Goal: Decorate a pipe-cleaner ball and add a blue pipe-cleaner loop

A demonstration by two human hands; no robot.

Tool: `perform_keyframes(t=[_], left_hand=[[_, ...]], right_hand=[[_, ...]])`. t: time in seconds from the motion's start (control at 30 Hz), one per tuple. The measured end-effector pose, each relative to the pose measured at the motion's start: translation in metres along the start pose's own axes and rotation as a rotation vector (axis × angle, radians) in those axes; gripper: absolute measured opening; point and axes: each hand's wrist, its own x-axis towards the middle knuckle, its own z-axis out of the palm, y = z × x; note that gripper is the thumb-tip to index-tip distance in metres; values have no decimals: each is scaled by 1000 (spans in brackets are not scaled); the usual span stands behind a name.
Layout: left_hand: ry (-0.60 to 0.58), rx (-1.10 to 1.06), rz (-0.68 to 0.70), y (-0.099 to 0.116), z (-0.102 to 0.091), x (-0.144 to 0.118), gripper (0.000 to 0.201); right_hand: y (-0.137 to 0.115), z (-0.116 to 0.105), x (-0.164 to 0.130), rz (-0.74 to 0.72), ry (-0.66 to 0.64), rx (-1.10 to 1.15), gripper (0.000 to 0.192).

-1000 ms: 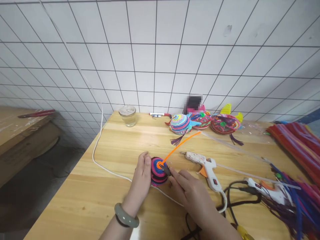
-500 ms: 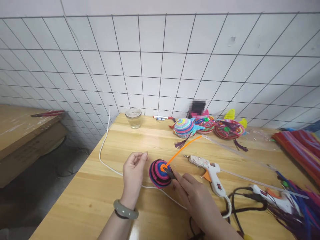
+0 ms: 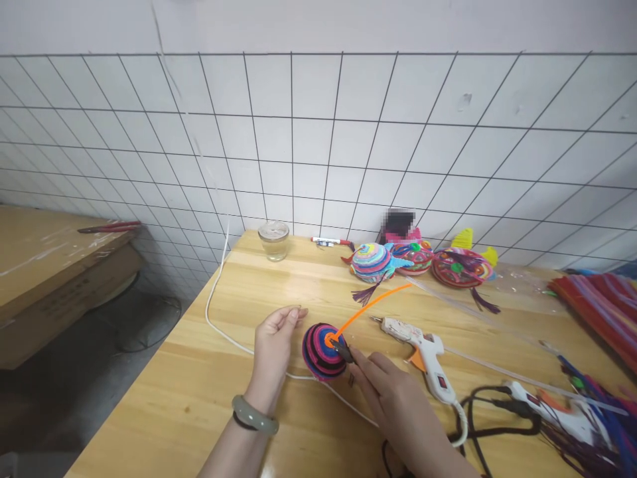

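Gripping a small dark tool (image 3: 342, 350) in our right hand (image 3: 393, 401), we press its tip against the orange centre of a striped pipe-cleaner dome (image 3: 322, 350) that sits on the wooden table (image 3: 209, 392), between our two hands. An orange pipe cleaner (image 3: 371, 305) runs from that centre up and to the right. Our left hand (image 3: 275, 345) rests just beside the dome's left edge, fingers loosely curled and holding nothing; whether it touches the dome we cannot tell. A green bangle (image 3: 255, 416) circles that wrist. A white cord (image 3: 223, 325) lies across the table and passes under the dome. To the right lies a white glue gun (image 3: 423, 348), with a second glue gun (image 3: 557, 405) further right among dark cables. Near the tiled wall stand a glass jar (image 3: 273, 240) and finished pipe-cleaner crafts (image 3: 423, 260).
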Motion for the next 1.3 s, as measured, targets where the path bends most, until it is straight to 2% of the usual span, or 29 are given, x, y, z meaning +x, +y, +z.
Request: perform_keyframes(t=[0.23,0.77,0.93,1.3], left_hand=[[-38,-94,-49,-1,1,2,24],[12,-93,-82,-1,-1,4,15],[-14,-111,-80,-2,-2,5,13],[-88,-180,-110,0,1,3,25]], right_hand=[[0,-1,1,-19,16,-20,50],[1,0,3,-56,33,-35,48],[0,-1,4,-63,33,-53,47],[1,-3,6,-59,-17,-65,45]])
